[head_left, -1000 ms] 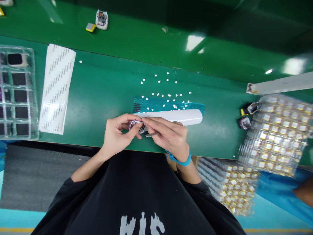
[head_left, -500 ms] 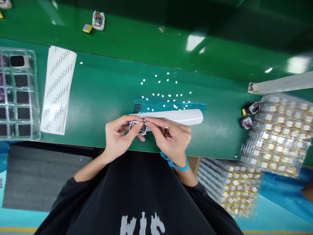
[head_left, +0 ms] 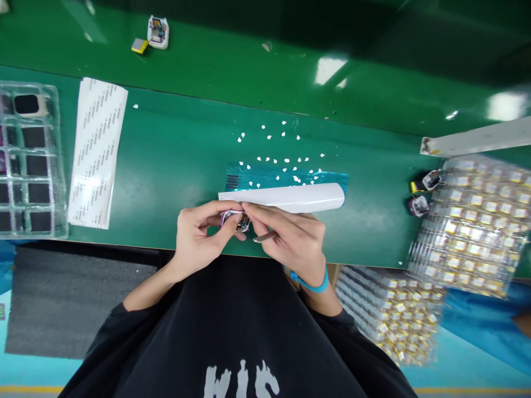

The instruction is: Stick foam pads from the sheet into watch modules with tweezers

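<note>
My left hand [head_left: 197,229] grips an opened smartwatch case [head_left: 244,222] between thumb and fingers, its circuit parts facing up. Closed around a slim metal tool [head_left: 264,237], my right hand [head_left: 296,235] has its index fingertip at the top edge of the case. One end of the tool sticks out below the right fingers; the rest is hidden, so its exact kind cannot be told. Just beyond both hands lies a curled white sheet [head_left: 286,197] on a blue film strip [head_left: 344,178]. Small white stickers [head_left: 287,161] are scattered over and behind the film.
A clear compartment tray [head_left: 60,166] with watches and a printed white liner sheet [head_left: 97,155] lie left. An open watch case [head_left: 158,32] with its battery sits at the back. Stacked trays [head_left: 468,232] and two opened watches [head_left: 418,205] are on the right.
My right hand has turned, so the metal tool now points out below its fingers toward my body. The watch case has tilted slightly in my left hand.
</note>
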`<action>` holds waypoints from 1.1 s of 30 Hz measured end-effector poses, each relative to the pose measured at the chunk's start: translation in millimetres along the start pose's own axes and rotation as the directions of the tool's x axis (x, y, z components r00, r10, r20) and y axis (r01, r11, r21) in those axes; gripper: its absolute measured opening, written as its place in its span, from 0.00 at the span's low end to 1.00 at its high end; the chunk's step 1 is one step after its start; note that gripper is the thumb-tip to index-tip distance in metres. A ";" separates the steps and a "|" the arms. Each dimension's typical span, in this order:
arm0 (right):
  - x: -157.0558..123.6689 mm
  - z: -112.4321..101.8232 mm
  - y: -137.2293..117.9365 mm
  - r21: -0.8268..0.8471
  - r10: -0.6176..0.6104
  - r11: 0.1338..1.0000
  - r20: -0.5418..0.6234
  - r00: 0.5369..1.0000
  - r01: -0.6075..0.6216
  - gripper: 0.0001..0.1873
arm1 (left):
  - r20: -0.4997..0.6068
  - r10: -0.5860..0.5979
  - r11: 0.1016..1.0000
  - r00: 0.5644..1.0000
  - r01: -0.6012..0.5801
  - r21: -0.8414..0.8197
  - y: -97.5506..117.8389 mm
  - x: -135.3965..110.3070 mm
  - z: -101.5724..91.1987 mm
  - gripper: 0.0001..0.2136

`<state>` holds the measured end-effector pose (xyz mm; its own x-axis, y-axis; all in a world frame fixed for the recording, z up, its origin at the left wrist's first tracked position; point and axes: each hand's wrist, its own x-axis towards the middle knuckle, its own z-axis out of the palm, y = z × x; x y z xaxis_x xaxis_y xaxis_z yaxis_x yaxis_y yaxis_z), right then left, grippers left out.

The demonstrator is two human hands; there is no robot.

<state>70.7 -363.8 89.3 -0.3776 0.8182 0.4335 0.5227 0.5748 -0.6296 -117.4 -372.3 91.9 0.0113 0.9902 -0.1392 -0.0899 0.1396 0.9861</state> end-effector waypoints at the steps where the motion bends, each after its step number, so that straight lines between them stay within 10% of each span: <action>1: -0.3 -1.5 1.7 -0.036 -0.037 0.999 0.026 0.999 0.038 0.29 | 0.012 -0.011 1.000 1.000 0.011 -0.001 0.4 0.5 -0.5 0.05; 9: 22.7 -7.7 22.7 -0.248 0.019 0.968 -0.073 0.997 -0.037 0.27 | 0.016 -0.092 0.996 0.996 0.092 -0.001 2.8 7.3 -3.1 0.09; 15: 25.1 -15.0 28.3 -0.209 -0.188 0.955 0.124 0.974 0.211 0.24 | 0.054 -0.083 0.992 0.995 0.087 -0.092 6.7 11.3 -3.8 0.11; 33: 13.2 -14.6 11.2 -0.396 -0.265 0.843 0.284 0.921 0.365 0.22 | -0.056 0.079 0.980 0.995 -0.067 0.188 6.1 0.4 0.6 0.04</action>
<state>82.8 -346.4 97.5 -0.7038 0.5983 0.3831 0.6054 0.7873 -0.1173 -117.3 -371.1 98.0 -0.0512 0.9965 -0.0659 0.0986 0.0707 0.9926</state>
